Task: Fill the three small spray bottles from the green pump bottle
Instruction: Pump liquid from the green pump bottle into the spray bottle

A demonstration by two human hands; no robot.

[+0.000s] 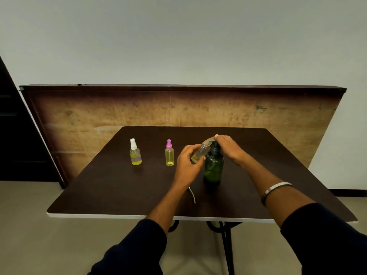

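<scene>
**While the third bottle tilts at the pump: mouth-to-spout alignment**

Item: clear bottle (201, 153), uncapped, held in the left hand (187, 160). Long axis slanted, base low and toward the left hand, mouth high and to the right, just under the spout of the green bottle (214, 167). Whether mouth and spout touch cannot be told; the right hand hides the joint. A little yellowish liquid appears to sit in its base.

Left hand: fingers and thumb curled round the lower body of the clear bottle, pinching it.

Right hand (228, 148): nearer the pump, lying over the pump head, fingers bent down over it; pressing is likely but not certain.

Green bottle: upright on the table (119, 191), right of centre.

Others: white-capped bottle (135, 153) and pink-capped bottle (169, 154), upright, capped, holding yellow liquid, well left of the hands.

Loose part: thin white tube (193, 195) on the table behind the left wrist, probably the removed sprayer's.

Judgement: last fill under way.
</scene>
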